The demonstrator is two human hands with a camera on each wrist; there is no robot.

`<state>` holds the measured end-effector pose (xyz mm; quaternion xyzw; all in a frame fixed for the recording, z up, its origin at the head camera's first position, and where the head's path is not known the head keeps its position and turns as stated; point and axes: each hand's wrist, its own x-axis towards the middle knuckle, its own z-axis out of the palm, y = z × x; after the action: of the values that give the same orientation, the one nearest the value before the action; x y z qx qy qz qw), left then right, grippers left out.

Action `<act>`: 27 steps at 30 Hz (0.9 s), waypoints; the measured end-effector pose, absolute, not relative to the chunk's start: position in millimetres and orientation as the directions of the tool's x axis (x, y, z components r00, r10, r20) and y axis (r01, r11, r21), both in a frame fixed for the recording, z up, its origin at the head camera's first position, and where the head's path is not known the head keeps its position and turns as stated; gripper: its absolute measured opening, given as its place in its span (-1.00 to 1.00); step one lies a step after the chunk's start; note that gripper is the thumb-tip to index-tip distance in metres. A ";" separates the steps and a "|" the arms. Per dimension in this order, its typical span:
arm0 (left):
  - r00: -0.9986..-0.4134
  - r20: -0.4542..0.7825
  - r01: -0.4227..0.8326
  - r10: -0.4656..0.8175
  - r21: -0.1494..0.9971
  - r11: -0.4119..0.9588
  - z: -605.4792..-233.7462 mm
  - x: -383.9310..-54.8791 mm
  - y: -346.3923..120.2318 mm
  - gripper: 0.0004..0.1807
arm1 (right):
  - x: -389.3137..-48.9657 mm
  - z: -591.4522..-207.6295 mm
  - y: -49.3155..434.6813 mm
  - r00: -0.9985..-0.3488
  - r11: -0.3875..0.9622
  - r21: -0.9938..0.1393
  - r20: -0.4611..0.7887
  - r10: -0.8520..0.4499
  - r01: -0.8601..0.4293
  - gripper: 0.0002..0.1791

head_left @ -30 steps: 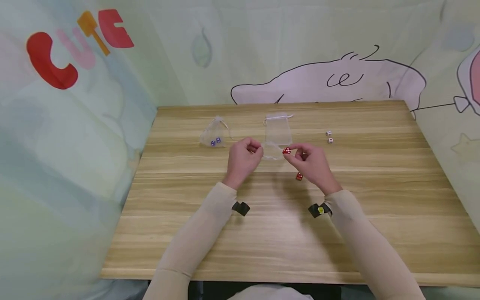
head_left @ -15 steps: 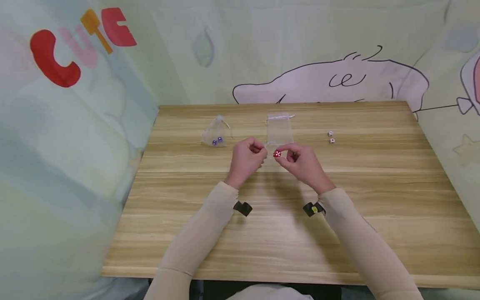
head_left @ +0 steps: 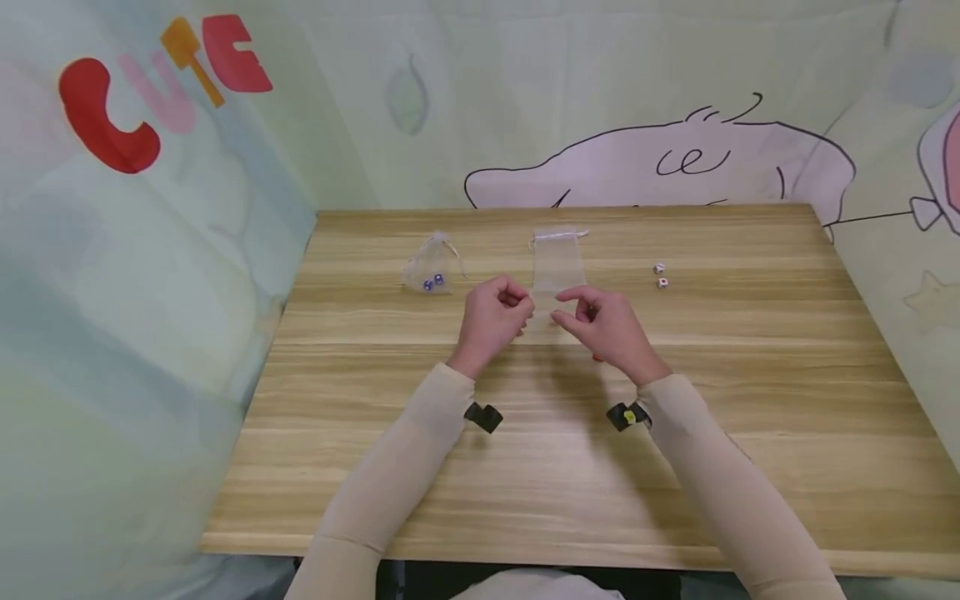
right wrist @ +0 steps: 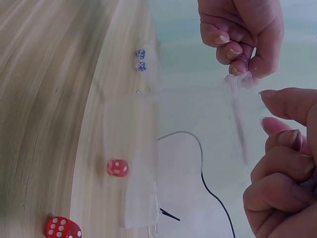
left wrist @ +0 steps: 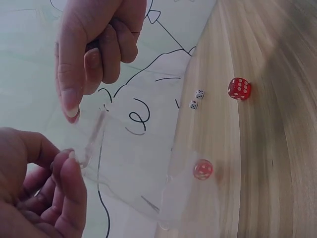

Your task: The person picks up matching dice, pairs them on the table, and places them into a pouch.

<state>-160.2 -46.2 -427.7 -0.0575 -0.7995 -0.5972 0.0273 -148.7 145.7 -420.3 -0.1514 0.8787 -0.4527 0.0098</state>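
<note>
My left hand [head_left: 491, 321] pinches the mouth of a sheer white drawstring bag [right wrist: 198, 106], which hangs from the fingertips. Through its thin fabric a red die [left wrist: 203, 169] shows near the bottom. My right hand [head_left: 607, 329] is beside the bag's mouth, thumb and index finger apart with nothing between them; its other fingers are bent. Another red die [left wrist: 239, 89] lies on the table, mostly hidden by the right hand in the head view. The left wrist view shows both hands close together at the bag's top.
A sheer bag [head_left: 431, 258] with blue dice [head_left: 433, 282] lies at the back left of the wooden table [head_left: 525, 492]. Another sheer bag [head_left: 558, 258] lies flat behind the hands. Two white dice [head_left: 661, 276] sit at the back right.
My right hand has moved left to the bag's mouth and let go of the red die, which now shows through the bag. The left hand keeps its pinch, shifted slightly right.
</note>
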 end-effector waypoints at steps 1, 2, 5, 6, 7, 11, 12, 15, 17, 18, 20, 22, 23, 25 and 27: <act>-0.992 0.112 0.125 0.061 0.952 0.278 -428.4 -160.5 -46.5 -0.93 | -148.7 -420.8 145.9 -0.953 0.541 -0.799 0.126 -0.276 -0.262 -0.70; -0.992 0.110 0.122 0.061 0.953 0.275 -428.8 -160.6 -46.8 -0.92 | -148.8 -421.3 146.3 -0.952 0.539 -0.799 0.130 -0.277 -0.266 -0.71; -0.991 0.118 0.130 0.063 0.953 0.273 -430.4 -161.7 -47.2 -0.92 | -148.8 -421.2 147.2 -0.950 0.528 -0.804 0.143 -0.277 -0.275 -0.71; -0.991 0.120 0.133 0.062 0.953 0.272 -430.6 -162.0 -47.4 -0.92 | -148.9 -421.4 147.6 -0.949 0.525 -0.804 0.149 -0.278 -0.280 -0.71; -0.990 0.123 0.135 0.062 0.953 0.271 -430.6 -162.2 -47.5 -0.92 | -149.0 -421.7 148.1 -0.949 0.522 -0.805 0.154 -0.275 -0.282 -0.71; -0.990 0.125 0.137 0.061 0.951 0.276 -429.8 -162.4 -47.3 -0.92 | -149.5 -423.6 151.4 -0.949 0.501 -0.814 0.186 -0.255 -0.294 -0.65; -0.991 0.121 0.133 0.059 0.951 0.279 -429.5 -162.3 -47.4 -0.93 | -149.7 -424.1 152.4 -0.949 0.496 -0.816 0.195 -0.248 -0.297 -0.60; -0.992 0.112 0.123 0.054 0.952 0.280 -428.6 -162.0 -48.0 -0.94 | -149.6 -424.4 156.4 -0.956 0.492 -0.824 0.197 -0.217 -0.281 -0.37; -0.993 0.108 0.118 0.050 0.953 0.280 -428.5 -161.9 -48.8 -0.95 | -150.0 -424.6 159.7 -0.963 0.496 -0.830 0.177 -0.202 -0.256 -0.18; -0.993 0.108 0.118 0.050 0.953 0.278 -428.4 -162.0 -49.1 -0.96 | -150.1 -424.7 161.7 -0.968 0.503 -0.831 0.158 -0.194 -0.237 -0.09; -0.993 0.108 0.117 0.051 0.954 0.275 -428.5 -162.5 -49.6 -0.95 | -150.2 -425.2 166.4 -0.976 0.527 -0.826 0.118 -0.180 -0.198 0.09; -0.993 0.106 0.116 0.052 0.954 0.276 -428.9 -162.9 -50.0 -0.95 | -150.8 -427.6 171.6 -0.981 0.555 -0.815 0.077 -0.179 -0.165 0.21; -0.993 0.104 0.114 0.052 0.954 0.278 -429.0 -163.1 -50.2 -0.95 | -150.8 -429.3 174.3 -0.982 0.570 -0.807 0.059 -0.181 -0.153 0.26; -0.993 0.103 0.114 0.053 0.954 0.278 -429.2 -163.4 -50.3 -0.95 | -150.5 -433.9 179.9 -0.983 0.600 -0.789 0.031 -0.181 -0.135 0.29; -0.993 0.106 0.117 0.054 0.954 0.276 -429.8 -163.8 -50.4 -0.95 | -149.5 -439.9 185.4 -0.982 0.619 -0.775 0.013 -0.186 -0.127 0.22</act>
<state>-163.8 -50.4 -429.8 -0.0536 -0.7983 -0.5992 0.0262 -149.5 185.4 -439.9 -0.0872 0.8991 -0.4276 0.0343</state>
